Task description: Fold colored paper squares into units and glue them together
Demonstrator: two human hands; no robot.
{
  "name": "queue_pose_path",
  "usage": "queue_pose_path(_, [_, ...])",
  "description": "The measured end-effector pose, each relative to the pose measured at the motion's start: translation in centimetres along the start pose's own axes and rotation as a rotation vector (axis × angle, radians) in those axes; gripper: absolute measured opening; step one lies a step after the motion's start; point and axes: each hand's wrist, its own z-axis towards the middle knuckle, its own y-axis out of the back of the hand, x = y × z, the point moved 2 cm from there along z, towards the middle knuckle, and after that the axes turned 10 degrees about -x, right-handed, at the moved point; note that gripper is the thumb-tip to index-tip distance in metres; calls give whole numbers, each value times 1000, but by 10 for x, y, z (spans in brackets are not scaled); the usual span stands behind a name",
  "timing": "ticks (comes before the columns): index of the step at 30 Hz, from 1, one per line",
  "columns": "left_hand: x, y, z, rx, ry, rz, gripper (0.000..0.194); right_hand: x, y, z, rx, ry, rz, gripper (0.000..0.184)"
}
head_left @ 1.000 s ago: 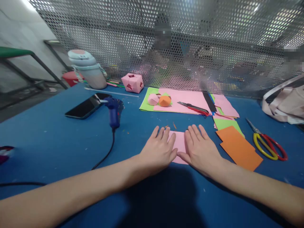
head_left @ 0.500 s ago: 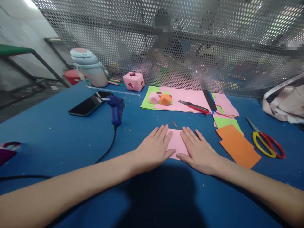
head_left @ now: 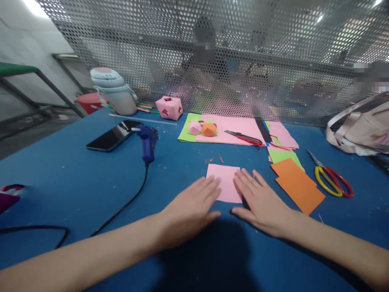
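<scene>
A small square of pink paper (head_left: 225, 181) lies flat on the blue table (head_left: 179, 174) in front of me. My left hand (head_left: 193, 207), slightly smeared by motion, is over its lower left part with fingers stretched out. Across from it, my right hand (head_left: 260, 200) has its spread fingertips on the paper's right edge. Both hands are open and grip nothing. To the right of my right hand lie orange paper pieces (head_left: 296, 184), overlapping each other.
A blue glue gun (head_left: 147, 144) with a black cord and a phone (head_left: 114, 136) lie left. Behind are a pink folded paper ball (head_left: 169, 108), a utility knife (head_left: 244, 137) on paper sheets and a bottle (head_left: 117, 95). Scissors (head_left: 331, 178) lie right; a perforated metal screen (head_left: 170, 48) stands behind.
My left hand has drawn back toward me and left, uncovering more of the pink paper. My right hand has slid to the paper's right edge. The view has shifted slightly.
</scene>
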Motion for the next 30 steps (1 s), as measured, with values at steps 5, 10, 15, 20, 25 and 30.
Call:
queue_pose_path(5, [-21, 6, 3, 60, -53, -101, 58, -13, -9, 21, 47, 5, 27, 83])
queue_pose_path(10, [-23, 6, 4, 60, -50, -85, 58, -25, -10, 25, 12, 13, -15, 86])
queue_pose_path(15, [-17, 2, 4, 17, -47, -118, 53, 10, 3, -17, 38, 123, 39, 89])
queue_pose_path(20, [8, -3, 28, -39, -11, -166, 30, 16, 5, 1, 23, 106, 19, 57])
queue_pose_path(25, [15, -11, 49, -59, 9, -116, 26, 4, -16, 53, -136, 68, -52, 50])
queue_pose_path(30, [14, -15, 41, -72, 55, 90, 33, 0, -26, 56, -148, 65, -66, 53])
